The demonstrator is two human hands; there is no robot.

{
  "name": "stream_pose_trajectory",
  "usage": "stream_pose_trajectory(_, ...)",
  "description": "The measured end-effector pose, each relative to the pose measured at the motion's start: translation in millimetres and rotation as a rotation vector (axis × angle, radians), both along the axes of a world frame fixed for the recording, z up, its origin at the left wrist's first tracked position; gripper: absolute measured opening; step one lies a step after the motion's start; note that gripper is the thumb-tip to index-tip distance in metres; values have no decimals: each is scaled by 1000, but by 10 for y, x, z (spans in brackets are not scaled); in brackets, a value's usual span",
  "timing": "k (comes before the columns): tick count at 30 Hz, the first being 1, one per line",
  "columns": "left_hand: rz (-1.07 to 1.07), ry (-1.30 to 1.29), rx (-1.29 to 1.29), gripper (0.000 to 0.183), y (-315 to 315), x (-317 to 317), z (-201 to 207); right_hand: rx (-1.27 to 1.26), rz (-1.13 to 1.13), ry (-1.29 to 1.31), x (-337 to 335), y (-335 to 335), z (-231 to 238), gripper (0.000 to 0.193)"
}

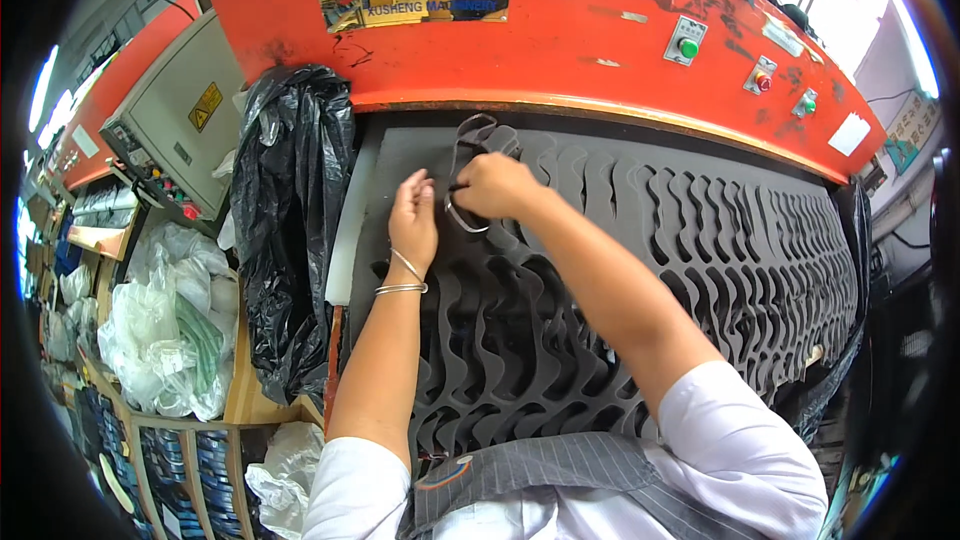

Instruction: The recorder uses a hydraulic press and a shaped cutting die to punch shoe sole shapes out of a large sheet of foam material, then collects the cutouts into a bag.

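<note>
A dark grey foam sheet [415, 148] lies before me, with rows of wavy cut-outs over most of it. Near its far left part, my right hand [495, 186] is closed on a curved metal cutting die [461, 222], a thin band forming a narrow loop. Part of the die is hidden under the fingers. Just left of it, my left hand [413, 215] hovers with fingers raised and nothing in it. A bangle [402, 288] circles the left wrist.
A red machine beam [570, 50] spans the far side, with a green button [688, 47] and a red button [764, 82]. To the left hang black plastic sheeting [290, 240] and clear plastic bags [160, 340]. A divided box [187, 427] of dark pieces stands lower left.
</note>
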State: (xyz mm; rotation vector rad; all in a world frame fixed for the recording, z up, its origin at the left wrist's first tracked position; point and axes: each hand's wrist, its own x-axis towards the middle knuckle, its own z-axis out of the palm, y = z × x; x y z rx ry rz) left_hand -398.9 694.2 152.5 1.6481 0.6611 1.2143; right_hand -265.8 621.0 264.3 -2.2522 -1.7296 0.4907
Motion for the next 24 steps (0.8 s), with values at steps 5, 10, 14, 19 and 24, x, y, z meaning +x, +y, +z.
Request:
stream_pose_trajectory(5,-51,161,-8,48,-22,-98,75,223,44,129,-35,-41,-578,39)
stream_pose_trajectory(10,-40,371,87,43,2,-144,165,620,35,175,-211,-532,-738,73)
stream_pose_trajectory(14,53,402,245,29,18,-130,197,582,15,1,-367,-502,-741,55)
stream_pose_trajectory(19,23,374,175,28,2,-185,218,585,15,51,-401,-532,-740,51)
stream_pose_trajectory(24,78,375,162,27,-49,-219,229,685,47,34,-366,-493,-784,50)
